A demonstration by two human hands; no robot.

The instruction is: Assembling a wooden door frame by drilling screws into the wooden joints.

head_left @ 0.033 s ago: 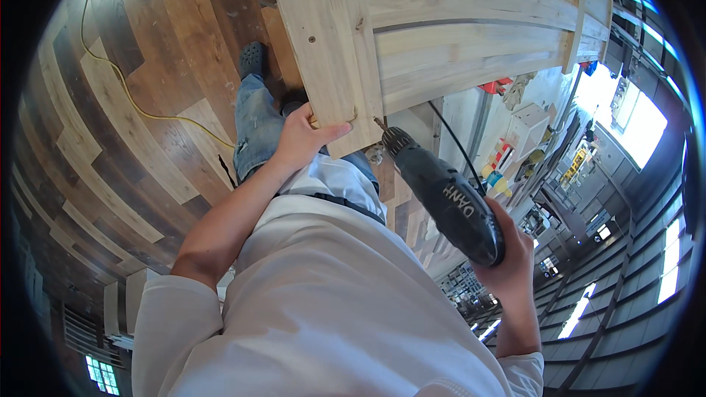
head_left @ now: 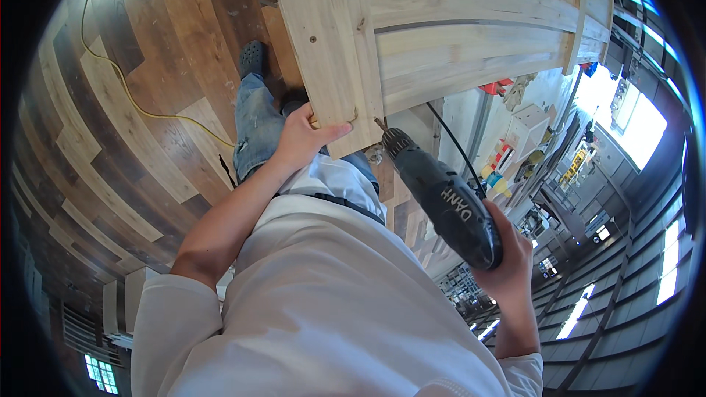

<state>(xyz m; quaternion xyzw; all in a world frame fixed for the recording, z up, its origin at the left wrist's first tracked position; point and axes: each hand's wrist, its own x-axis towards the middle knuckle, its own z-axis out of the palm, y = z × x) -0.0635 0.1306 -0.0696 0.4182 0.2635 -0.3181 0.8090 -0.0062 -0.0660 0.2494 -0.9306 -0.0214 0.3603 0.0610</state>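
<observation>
My left hand (head_left: 307, 136) grips the near end of a pale wooden board (head_left: 327, 51), its thumb flat on the top face and its fingers around the left edge. My right hand (head_left: 509, 250) is wrapped around the rear of a black corded power drill (head_left: 450, 202). The drill points up and to the left. Its bit (head_left: 380, 124) is at the board's right edge near the end; whether it touches the wood I cannot tell. A dark screw hole (head_left: 313, 39) shows farther up the board.
Slatted wooden panels (head_left: 471, 51) join the board on the right. A yellow cord (head_left: 132, 103) runs over the plank floor (head_left: 103, 176) at left. A black cord (head_left: 456, 141) passes beside the drill. Boxes (head_left: 528, 129) and tools lie at right. My shod foot (head_left: 252, 59) stands left of the board.
The drill's rear end and my right hand have shifted very slightly down and left. My left hand and the board look unmoved.
</observation>
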